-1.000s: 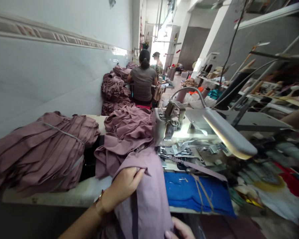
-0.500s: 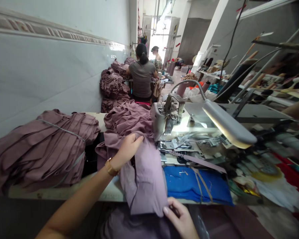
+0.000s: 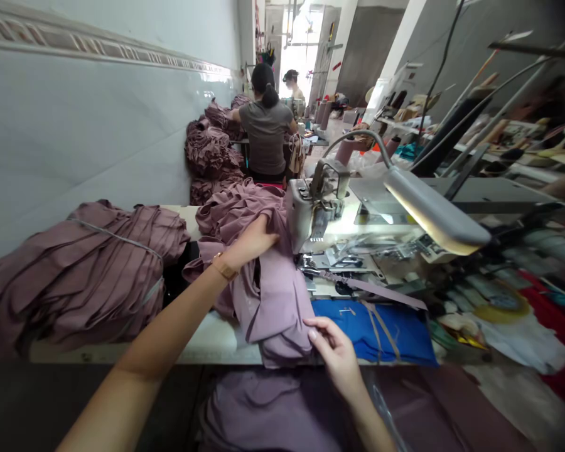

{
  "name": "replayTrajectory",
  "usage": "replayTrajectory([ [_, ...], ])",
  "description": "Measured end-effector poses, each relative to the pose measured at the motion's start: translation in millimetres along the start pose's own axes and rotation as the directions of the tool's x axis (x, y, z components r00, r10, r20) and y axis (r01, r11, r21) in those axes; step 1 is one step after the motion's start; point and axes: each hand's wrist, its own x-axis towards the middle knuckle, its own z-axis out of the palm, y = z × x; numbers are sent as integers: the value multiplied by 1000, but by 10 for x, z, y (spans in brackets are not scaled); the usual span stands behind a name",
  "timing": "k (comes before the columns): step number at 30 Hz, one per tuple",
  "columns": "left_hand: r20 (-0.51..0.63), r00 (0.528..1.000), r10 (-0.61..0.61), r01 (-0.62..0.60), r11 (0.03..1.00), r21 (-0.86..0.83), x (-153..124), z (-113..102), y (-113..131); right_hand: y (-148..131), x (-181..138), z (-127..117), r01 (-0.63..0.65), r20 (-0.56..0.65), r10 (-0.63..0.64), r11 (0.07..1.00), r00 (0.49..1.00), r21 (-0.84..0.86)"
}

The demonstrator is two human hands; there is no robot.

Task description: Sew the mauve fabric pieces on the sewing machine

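A length of mauve fabric (image 3: 282, 289) hangs from a gathered heap down over the front of the sewing table, left of the sewing machine (image 3: 306, 210). My left hand (image 3: 257, 242), with a gold watch on its wrist, grips the upper part of this fabric; some of its fingers are hidden in the folds. Lower down, my right hand (image 3: 332, 342) pinches the fabric's right edge between thumb and fingers. A folded blue cloth (image 3: 339, 323) tied with a tan strip lies beside my right hand. A narrow mauve strip (image 3: 381, 292) runs out from the machine's needle area.
A tied bundle of mauve pieces (image 3: 103, 270) sits on the left of the table. A lit lamp (image 3: 435, 210) arches over the machine. More mauve cloth (image 3: 263, 408) lies below the table edge. Ahead, a person in a grey shirt (image 3: 266, 135) sits with their back to me.
My left hand has moved up and forward along the fabric. My right hand has risen with the lower edge, which now bunches near the table's front. The view has tilted slightly.
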Motion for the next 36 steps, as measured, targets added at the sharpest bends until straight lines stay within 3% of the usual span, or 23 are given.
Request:
replayTrajectory([
  [4,2,999,40,-40,990,134,249,-41,-8,4,260,86,16,-23,-15,1000,1000,19],
  [6,17,998,67,-69,980,187,155,-65,35,9,336,124,21,-29,-21,999,999,28],
  [9,4,991,131,-128,956,265,-420,-5,111,13,300,157,22,-23,-21,999,1000,31],
  [11,-188,964,189,-105,918,383,-994,120,106,20,177,184,20,6,-20,1000,1000,12],
  [13,-318,941,118,25,910,413,-1538,265,38,31,14,233,15,67,-12,999,998,-44],
  [15,-234,972,-8,93,930,355,-1903,355,-48,32,-154,284,-2,137,20,992,990,-129],
  [17,-99,991,-90,109,972,209,-2037,332,-92,6,-306,290,-19,171,53,981,984,-195],
  [19,-4,990,-141,141,990,-15,-1995,190,-73,-53,-434,210,-21,182,64,973,981,-230],
  [21,28,980,-199,200,955,-220,-1876,-5,-15,-131,-529,54,-25,191,72,970,979,-241],
  [23,35,968,-247,245,914,-323,-1753,-160,34,-197,-580,-117,-58,180,103,969,978,-239],
  [27,25,966,-258,250,900,-356,-1561,-215,30,-230,-517,-270,-97,175,139,969,975,-228],
  [31,-106,968,-227,177,919,-351,-1363,-198,-5,-193,-299,-187,-86,194,119,982,974,-170],
  [36,-178,971,-159,109,958,-264,-1096,-301,18,-186,-79,-114,-179,150,179,984,972,-16],
])
